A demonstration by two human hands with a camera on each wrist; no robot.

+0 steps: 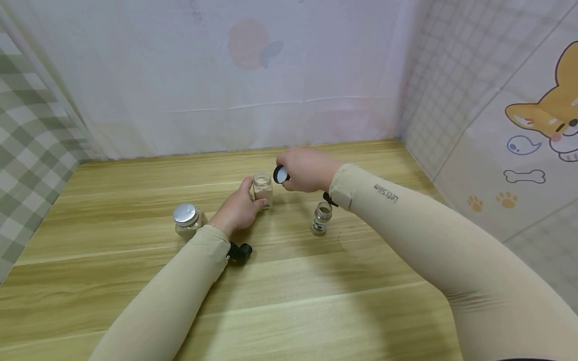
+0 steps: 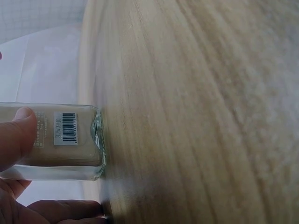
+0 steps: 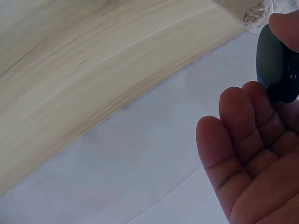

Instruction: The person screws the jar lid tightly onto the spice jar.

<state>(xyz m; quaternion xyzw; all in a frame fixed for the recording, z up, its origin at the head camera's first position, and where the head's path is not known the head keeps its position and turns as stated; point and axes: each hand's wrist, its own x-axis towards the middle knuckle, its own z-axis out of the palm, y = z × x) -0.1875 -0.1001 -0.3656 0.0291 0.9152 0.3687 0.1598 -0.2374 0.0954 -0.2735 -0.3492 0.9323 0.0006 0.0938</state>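
My left hand (image 1: 240, 206) grips a square glass jar (image 1: 263, 186) that stands open on the table, with pale beige contents inside. In the left wrist view, the thumb lies across the glass jar (image 2: 70, 140) near a barcode label. Just right of the jar's mouth, my right hand (image 1: 311, 169) pinches a black screw lid (image 1: 281, 174) with its white inner side showing. From the right wrist, the black lid (image 3: 275, 65) appears between thumb and fingers, apart from the jar.
A second square jar (image 1: 188, 220) with a silver lid stands left of my left hand. Below my right wrist stands a small labelled glass jar (image 1: 320, 220), its mouth uncovered. White cloth (image 1: 253, 115) hangs along the far edge of the wooden table (image 1: 289, 306).
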